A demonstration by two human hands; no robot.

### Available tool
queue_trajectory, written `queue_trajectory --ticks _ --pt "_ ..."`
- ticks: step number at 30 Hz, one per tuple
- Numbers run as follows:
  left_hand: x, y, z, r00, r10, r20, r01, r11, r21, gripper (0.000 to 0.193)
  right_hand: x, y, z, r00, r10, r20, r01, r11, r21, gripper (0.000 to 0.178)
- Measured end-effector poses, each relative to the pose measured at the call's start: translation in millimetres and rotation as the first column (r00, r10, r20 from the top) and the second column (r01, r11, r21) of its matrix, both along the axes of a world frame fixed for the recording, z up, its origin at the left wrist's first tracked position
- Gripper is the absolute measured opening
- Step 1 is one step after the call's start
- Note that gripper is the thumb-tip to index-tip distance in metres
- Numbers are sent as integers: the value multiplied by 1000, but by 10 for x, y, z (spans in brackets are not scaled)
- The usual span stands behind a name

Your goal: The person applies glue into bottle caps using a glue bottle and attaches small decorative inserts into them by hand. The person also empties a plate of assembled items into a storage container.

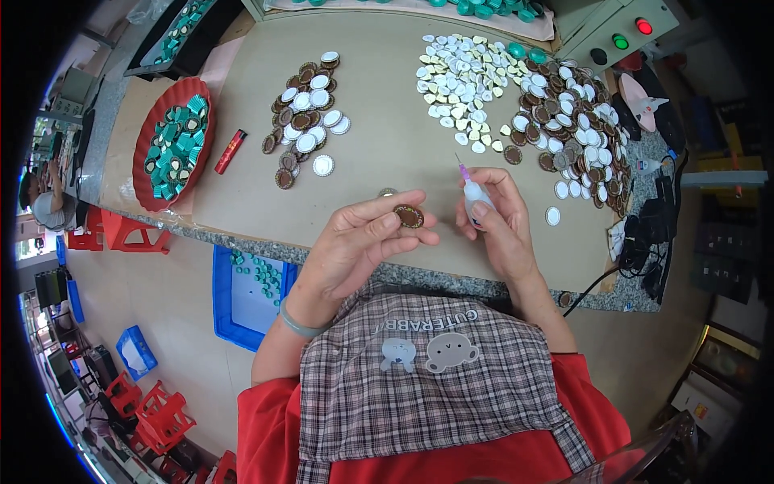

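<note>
Between the fingertips of the left hand [355, 242] sits a small round brown cap [409, 215] with a scalloped edge, pinched by thumb and forefinger and held just above the near edge of the worktop [387, 105]. Just beside it, the right hand [500, 222] is curled tight around a small squeeze bottle [474, 194] whose thin pink needle tip [462, 168] points up and away from the cap, not touching it. Under the left fingertips a single round piece [388, 192] lies on the worktop, mostly hidden. Just beyond the right hand and out to its far side spreads a large heap of brown and white caps [576, 133], with a lone white disc [552, 215] near the right wrist. Ahead of both hands lies a patch of pale white and cream discs [463, 85]. Beyond the left hand lies a looser cluster of brown caps with white inserts [305, 121]. Farther out on that side rest a red lighter [230, 152] and a red tray [145, 153] filled with green caps [177, 145]. Below the left forearm, under the worktop, stands a blue bin [222, 298]. A checked apron [419, 379] covers the person's lap.
</note>
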State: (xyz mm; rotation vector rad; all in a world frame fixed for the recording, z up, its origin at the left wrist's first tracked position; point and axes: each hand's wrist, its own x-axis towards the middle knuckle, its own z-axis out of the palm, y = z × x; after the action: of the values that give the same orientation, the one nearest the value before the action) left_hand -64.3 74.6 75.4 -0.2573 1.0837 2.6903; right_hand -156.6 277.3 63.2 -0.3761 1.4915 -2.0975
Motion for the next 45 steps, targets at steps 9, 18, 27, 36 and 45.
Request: queue_trajectory --ticks 9,18,27,36,45 --pt "-18 59 -6 986 166 -2 -157 924 -349 28 41 -99 64 999 31 21 -29 992 -124 27" --pt "-3 310 -153 972 174 -157 -227 868 -442 20 198 -228 34 995 3 -98 -18 988 -154 32" --pt "-17 188 -275 993 -5 -115 -15 984 -176 24 88 -180 27 986 114 -120 -129 983 -130 29" --pt "31 -50 -150 977 166 -133 -138 970 200 40 -46 -168 222 999 6 -46 -16 974 -226 34" --pt "17 -8 -180 973 175 -148 -142 967 212 42 38 -26 375 923 -147 -356 144 989 -36 38"
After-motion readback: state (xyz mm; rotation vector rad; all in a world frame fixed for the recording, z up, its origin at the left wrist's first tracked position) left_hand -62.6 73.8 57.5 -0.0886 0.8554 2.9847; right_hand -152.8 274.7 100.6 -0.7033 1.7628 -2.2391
